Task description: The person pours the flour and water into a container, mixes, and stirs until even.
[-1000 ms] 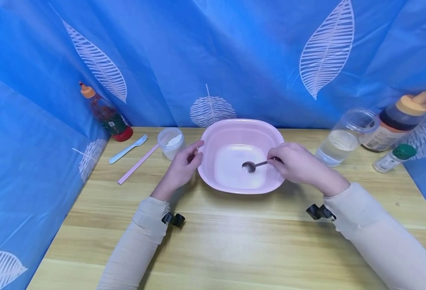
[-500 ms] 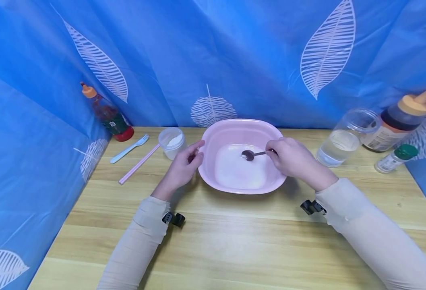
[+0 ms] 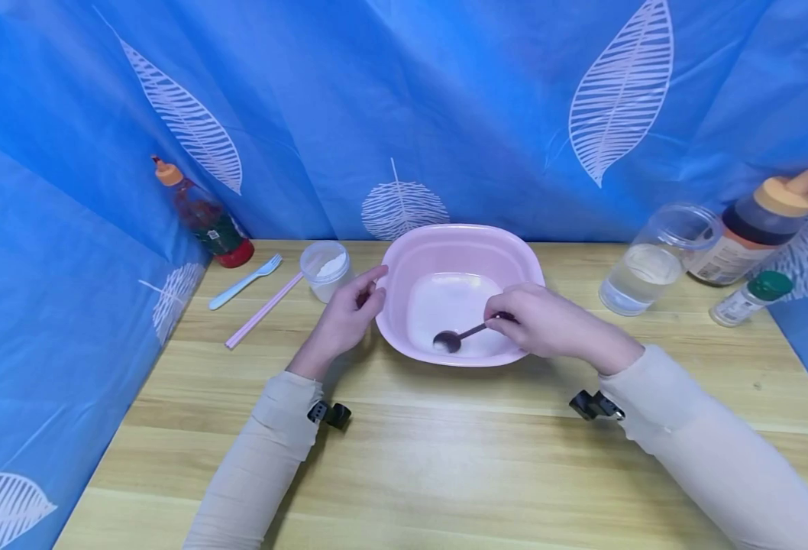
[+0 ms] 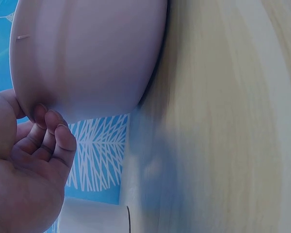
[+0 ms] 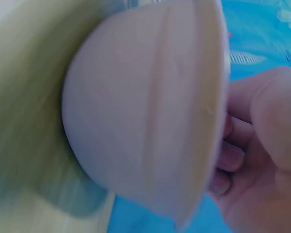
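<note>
A pink plastic basin (image 3: 460, 237) stands at the middle of the table's far side, with a shallow whitish layer in its bottom. My left hand (image 3: 344, 315) grips its left rim; in the left wrist view the fingertips (image 4: 52, 119) curl under the lip. My right hand (image 3: 548, 321) reaches over the right side, holding a dark brown spoon (image 3: 447, 341) by its handle. The spoon's bowl is low in the basin, toward the near left. In the right wrist view the basin wall (image 5: 131, 97) hides the spoon, and curled fingers (image 5: 231, 156) show behind the rim.
Left of the basin are a tub of white powder (image 3: 327, 283), a pink straw-like stick (image 3: 263, 312), a light blue fork (image 3: 246, 283) and a red sauce bottle (image 3: 214, 229). At right stand a cup of clear liquid (image 3: 641, 279), a dark sauce bottle (image 3: 748, 237) and a green-capped shaker (image 3: 748, 300).
The spoon moves around inside the basin, first slightly away, then toward the near left, my right hand going with it. My left hand and the basin stay in place.
</note>
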Tool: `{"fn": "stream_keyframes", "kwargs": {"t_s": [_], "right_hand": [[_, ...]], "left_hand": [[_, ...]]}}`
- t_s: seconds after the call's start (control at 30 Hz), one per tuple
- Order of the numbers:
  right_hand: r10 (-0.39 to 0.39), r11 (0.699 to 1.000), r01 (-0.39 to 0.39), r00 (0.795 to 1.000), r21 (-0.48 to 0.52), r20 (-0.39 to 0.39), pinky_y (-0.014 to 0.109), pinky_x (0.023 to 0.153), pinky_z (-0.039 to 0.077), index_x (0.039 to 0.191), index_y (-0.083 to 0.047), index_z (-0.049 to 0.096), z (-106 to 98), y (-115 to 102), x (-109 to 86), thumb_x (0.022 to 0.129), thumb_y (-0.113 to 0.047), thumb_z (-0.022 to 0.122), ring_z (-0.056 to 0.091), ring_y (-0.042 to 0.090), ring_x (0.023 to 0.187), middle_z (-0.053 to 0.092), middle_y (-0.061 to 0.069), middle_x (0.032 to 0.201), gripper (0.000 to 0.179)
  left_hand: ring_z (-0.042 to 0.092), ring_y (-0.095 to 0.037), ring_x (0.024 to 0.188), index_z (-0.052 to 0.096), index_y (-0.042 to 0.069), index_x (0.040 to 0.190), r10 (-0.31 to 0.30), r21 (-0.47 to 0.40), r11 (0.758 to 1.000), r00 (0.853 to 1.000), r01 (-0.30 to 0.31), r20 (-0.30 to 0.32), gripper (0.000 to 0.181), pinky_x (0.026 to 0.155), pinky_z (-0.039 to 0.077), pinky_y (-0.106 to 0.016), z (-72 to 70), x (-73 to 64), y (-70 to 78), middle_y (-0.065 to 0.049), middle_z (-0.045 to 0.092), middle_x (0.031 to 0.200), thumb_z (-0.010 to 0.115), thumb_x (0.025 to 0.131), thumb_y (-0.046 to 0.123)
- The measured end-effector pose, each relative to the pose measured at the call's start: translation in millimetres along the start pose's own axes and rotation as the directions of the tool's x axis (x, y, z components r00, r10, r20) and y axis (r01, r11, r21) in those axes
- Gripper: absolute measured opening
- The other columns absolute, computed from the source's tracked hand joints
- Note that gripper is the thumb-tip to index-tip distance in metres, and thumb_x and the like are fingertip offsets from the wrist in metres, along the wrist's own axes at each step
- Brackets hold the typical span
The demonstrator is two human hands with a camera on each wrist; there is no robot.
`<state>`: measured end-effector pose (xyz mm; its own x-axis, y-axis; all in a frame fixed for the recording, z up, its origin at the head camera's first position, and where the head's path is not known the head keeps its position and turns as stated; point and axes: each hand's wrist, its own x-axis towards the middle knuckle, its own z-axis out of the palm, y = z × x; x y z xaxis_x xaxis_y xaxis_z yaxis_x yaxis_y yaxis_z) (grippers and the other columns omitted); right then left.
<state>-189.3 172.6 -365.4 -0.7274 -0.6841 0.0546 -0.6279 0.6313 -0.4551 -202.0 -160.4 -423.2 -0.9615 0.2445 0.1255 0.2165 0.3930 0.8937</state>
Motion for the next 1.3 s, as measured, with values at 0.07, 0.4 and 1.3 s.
{"fn": "stream_keyframes", "kwargs": {"t_s": [0.07,0.4,1.3], "right_hand": [[0.035,0.999,-0.035,0.999,-0.018,0.000,0.031,0.071,0.049,0.092,-0.015,0.077,-6.9,4.3,-5.9,0.101,-0.006,0.072,0.055,0.009,0.072,0.067,-0.006,0.079,0.013],[0.124,0.969,-0.145,0.986,-0.200,-0.111,0.047,0.072,0.058,0.098,-0.006,0.077,-19.1,15.3,-11.7,0.099,-0.004,0.068,0.064,0.024,0.075,0.074,0.007,0.085,0.009],[0.135,0.969,-0.153,0.985,-0.196,-0.104,0.041,0.065,0.054,0.096,-0.007,0.077,0.2,4.5,22.6,0.104,-0.009,0.064,0.062,0.022,0.070,0.072,0.006,0.081,0.015]], "left_hand": [[0.048,-0.020,0.077,0.053,-0.003,0.156,0.000,0.001,1.000,1.000,0.000,0.004,0.048,0.063,0.039,-0.020,0.0,0.3,0.4,-0.006,0.052,0.091,0.055,0.110,0.012],[0.049,-0.019,0.076,0.054,-0.002,0.156,0.005,0.015,1.000,1.000,-0.005,-0.009,0.048,0.063,0.040,-0.020,-2.6,1.9,1.9,-0.006,0.053,0.090,0.055,0.110,0.012],[0.048,-0.018,0.073,0.053,0.000,0.157,-0.010,0.026,1.000,1.000,0.010,0.014,0.048,0.061,0.039,-0.020,-1.7,-0.4,0.9,-0.007,0.054,0.091,0.055,0.111,0.013]]}}
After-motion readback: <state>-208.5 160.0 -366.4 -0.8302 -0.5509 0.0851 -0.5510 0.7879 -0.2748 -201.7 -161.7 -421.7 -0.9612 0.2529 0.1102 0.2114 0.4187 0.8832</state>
